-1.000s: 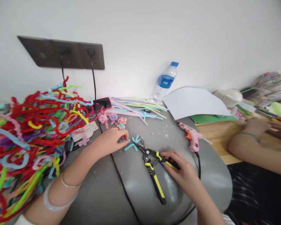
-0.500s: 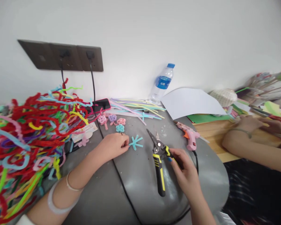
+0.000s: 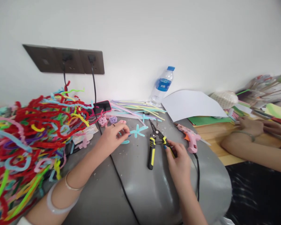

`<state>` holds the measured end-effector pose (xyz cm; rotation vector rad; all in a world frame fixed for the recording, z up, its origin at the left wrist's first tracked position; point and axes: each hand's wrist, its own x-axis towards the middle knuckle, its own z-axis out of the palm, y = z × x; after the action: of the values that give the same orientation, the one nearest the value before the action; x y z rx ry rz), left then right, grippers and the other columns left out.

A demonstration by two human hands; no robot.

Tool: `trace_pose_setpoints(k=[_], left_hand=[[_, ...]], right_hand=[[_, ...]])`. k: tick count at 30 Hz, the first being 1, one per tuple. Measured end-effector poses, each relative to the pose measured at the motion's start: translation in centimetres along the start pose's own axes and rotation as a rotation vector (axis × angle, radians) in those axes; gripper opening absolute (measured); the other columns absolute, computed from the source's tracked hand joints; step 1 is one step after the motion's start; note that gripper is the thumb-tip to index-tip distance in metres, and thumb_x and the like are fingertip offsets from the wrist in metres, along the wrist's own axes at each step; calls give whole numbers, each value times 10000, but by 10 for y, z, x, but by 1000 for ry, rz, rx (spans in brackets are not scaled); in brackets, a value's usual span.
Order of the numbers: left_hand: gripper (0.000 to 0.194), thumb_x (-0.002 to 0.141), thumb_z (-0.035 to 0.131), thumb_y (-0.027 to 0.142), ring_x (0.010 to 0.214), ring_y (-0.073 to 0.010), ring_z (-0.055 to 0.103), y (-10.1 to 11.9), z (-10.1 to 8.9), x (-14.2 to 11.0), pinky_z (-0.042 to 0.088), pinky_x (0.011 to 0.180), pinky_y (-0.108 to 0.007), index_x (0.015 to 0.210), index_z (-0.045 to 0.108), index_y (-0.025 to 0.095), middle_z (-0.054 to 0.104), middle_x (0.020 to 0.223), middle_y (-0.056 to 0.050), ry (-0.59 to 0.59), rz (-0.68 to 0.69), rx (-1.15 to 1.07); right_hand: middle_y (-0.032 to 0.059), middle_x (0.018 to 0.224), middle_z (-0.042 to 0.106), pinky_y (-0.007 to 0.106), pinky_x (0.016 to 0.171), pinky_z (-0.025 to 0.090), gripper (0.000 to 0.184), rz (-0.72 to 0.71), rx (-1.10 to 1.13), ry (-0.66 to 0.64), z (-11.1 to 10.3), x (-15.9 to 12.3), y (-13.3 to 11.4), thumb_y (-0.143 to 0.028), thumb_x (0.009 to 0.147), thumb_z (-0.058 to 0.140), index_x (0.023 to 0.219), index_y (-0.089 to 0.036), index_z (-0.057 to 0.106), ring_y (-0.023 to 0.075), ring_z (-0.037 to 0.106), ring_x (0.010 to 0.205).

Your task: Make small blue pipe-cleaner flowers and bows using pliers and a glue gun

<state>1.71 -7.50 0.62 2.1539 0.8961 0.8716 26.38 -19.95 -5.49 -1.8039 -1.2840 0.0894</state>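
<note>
My left hand [image 3: 114, 136] is closed in a pinch on one arm of a light blue pipe-cleaner star [image 3: 137, 131], held over the grey table [image 3: 140, 175]. Just beneath the fingers shows a short light blue pipe-cleaner piece [image 3: 125, 142]. The hand mostly covers a blue curled flower behind it. To the right, my right hand [image 3: 179, 157] grips one yellow-and-black handle of a wire stripper [image 3: 157, 133]. Its jaws are spread and point away from me, near the star, while the other handle hangs free. Pink [image 3: 103, 121] and purple [image 3: 112, 119] pipe-cleaner flowers lie beyond my left hand.
A tangled pipe-cleaner pile [image 3: 44, 137] fills the left. Straight pipe cleaners [image 3: 135, 109], a phone [image 3: 102, 107] and a bottle [image 3: 164, 84] are along the wall. A pink glue gun [image 3: 190, 137] and white paper [image 3: 194, 104] lie right; another person's arm [image 3: 243, 143] is beyond.
My left hand has moved up and slightly right with the star in its fingers, uncovering the short blue piece. The wire stripper has shifted up and left, its handles spread wider.
</note>
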Motion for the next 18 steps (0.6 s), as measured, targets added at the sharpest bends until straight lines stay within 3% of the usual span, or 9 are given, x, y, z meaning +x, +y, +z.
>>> trace_pose_setpoints(k=[3, 6, 11, 15, 18], left_hand=[[72, 820, 565, 123, 754, -134, 628, 0, -1, 1, 514, 653, -214, 797, 597, 183, 648, 808, -7, 34, 19, -72], [107, 828, 567, 94, 814, -145, 642, 0, -1, 2, 527, 767, -259, 782, 607, 181, 658, 799, -12, 66, 125, -77], [164, 836, 593, 61, 834, -140, 648, 4, -2, 1, 494, 884, -310, 727, 615, 181, 676, 828, -25, 84, 337, -62], [175, 804, 622, 28, 820, -139, 644, 2, 0, 0, 486, 852, -298, 713, 625, 178, 688, 818, -23, 26, 299, -132], [155, 795, 632, 38, 809, -143, 643, -2, 0, 1, 483, 831, -292, 716, 626, 171, 690, 801, -23, -46, 230, -223]], right_hand=[[84, 935, 648, 392, 756, 476, 235, -7, -40, -37, 5, 6, 3, -296, 860, 532, 1016, -191, 674, 254, 590, 857], [60, 868, 638, 372, 722, 471, 201, -11, -31, -35, 5, 10, 2, -297, 841, 564, 974, -200, 679, 238, 583, 802], [42, 863, 616, 329, 684, 445, 132, -32, 75, 97, 0, 9, -10, -232, 872, 521, 934, -202, 634, 202, 565, 765], [45, 873, 619, 378, 803, 425, 124, -141, 79, 174, -4, 7, -22, -179, 868, 505, 915, -206, 616, 223, 566, 859], [42, 875, 629, 376, 816, 415, 120, -149, 119, 141, -9, 6, -34, -187, 885, 520, 919, -214, 632, 223, 569, 872]])
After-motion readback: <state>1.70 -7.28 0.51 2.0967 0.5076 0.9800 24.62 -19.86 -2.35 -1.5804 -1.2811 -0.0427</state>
